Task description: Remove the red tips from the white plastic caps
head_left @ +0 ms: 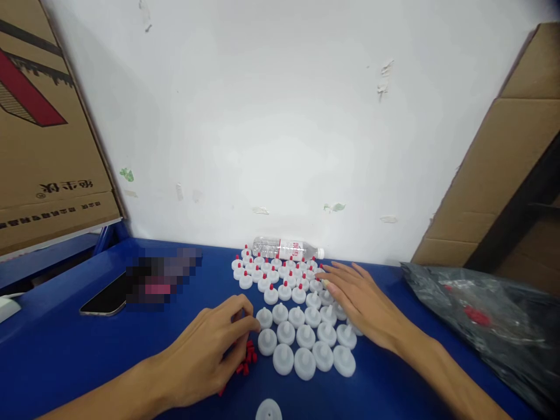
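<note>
Rows of white nozzle lids point(305, 336) without red tips stand upright on the blue table, between my hands. Behind them are several white lids with small red tips point(271, 294) on their nozzles. My left hand point(210, 344) is curled beside the front rows, fingers closed above a pile of loose red tips point(246, 363); what they hold, if anything, is hidden. Over the right side of the lids lies my right hand point(361, 297), its fingers stretched out toward the back and covering some lids. A single lid point(268, 410) sits apart at the near edge of view.
A clear plastic bottle point(284, 249) lies behind the lids along the white wall. On the left is a phone point(107, 294), partly blurred out. A dark plastic bag point(494, 344) with red pieces lies at right. Cardboard boxes point(52, 146) flank both sides.
</note>
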{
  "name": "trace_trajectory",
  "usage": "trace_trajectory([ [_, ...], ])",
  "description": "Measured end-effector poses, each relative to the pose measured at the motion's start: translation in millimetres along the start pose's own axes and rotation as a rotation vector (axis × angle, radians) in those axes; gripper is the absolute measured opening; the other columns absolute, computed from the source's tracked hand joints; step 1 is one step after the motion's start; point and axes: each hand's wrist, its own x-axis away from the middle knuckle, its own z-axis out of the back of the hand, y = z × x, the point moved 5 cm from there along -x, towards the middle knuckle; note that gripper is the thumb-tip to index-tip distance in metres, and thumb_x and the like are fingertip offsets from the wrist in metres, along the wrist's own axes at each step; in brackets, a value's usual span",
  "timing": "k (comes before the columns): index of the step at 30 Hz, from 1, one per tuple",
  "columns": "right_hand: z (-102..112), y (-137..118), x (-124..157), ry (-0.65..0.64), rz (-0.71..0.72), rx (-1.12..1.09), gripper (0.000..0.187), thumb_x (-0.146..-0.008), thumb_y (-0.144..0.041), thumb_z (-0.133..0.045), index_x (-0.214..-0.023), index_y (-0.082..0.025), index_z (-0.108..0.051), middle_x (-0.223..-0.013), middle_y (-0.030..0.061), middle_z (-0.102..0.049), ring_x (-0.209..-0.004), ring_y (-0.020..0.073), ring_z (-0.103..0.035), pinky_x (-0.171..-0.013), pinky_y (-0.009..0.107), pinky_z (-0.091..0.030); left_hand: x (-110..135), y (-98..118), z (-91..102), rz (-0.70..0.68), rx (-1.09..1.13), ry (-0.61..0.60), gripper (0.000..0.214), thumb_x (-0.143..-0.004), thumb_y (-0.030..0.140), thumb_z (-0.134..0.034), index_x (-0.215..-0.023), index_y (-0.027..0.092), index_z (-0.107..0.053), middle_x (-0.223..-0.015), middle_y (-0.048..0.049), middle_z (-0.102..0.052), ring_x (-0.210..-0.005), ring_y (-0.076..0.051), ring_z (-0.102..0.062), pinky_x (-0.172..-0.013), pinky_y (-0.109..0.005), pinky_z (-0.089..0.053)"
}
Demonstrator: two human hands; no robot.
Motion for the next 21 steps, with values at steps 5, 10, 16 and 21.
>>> trace_trajectory([
  [5, -7.7, -11.0, 0.2, -0.034, 0.090, 0.007, 0.048, -0.113, -0.047, -0.034, -0.146, -0.028, -0.062, -0.149, 0.0062, -0.063, -0.150, 0.0323, -0.044, -0.121, 0.069, -0.031, -3.2, 4.7, -1.7, -0.006, -0.014, -0.058, 0.031, -0.097, 0.007, -0.044, -0.112, 0.026, -0.063, -0.110, -0.0036, -0.063, -0.096, -0.021, -0.059, -0.075, -0.030, -0.045],
  [10, -3.1, -14.6, -1.7, 0.039, 0.141, 0.021, 0.044, -0.113, -0.040, -0.036, -0.142, -0.024, -0.065, -0.142, 0.0087, -0.068, -0.143, 0.0292, -0.053, -0.121, 0.064, -0.036, -6.8, 8.0, -0.2, 0.006, -0.012, -0.103, 0.026, -0.096, 0.007, -0.048, -0.108, 0.025, -0.063, -0.107, -0.0038, -0.065, -0.096, -0.022, -0.057, -0.076, -0.031, -0.047],
  [16, 29.5, -26.5, -0.9, 0.301, 0.215, 0.060, 0.029, -0.109, -0.033, -0.050, -0.129, -0.020, -0.066, -0.129, 0.0130, -0.071, -0.115, 0.0268, -0.069, -0.100, 0.048, -0.055, -5.0, 8.1, 5.9, -0.036, 0.019, 0.028, 0.026, -0.100, 0.011, -0.044, -0.111, 0.024, -0.064, -0.110, -0.0061, -0.065, -0.094, -0.021, -0.058, -0.078, -0.030, -0.050],
  [21, 31.8, -82.0, 7.3, 0.442, 0.497, 0.123, 0.029, -0.103, -0.006, -0.046, -0.119, -0.021, -0.065, -0.117, 0.0081, -0.074, -0.103, 0.0203, -0.071, -0.084, 0.034, -0.058, 1.2, 11.0, 10.4, -0.066, 0.065, 0.161, 0.029, -0.103, 0.017, -0.044, -0.125, 0.026, -0.060, -0.111, -0.0054, -0.068, -0.096, -0.021, -0.061, -0.085, -0.033, -0.051],
])
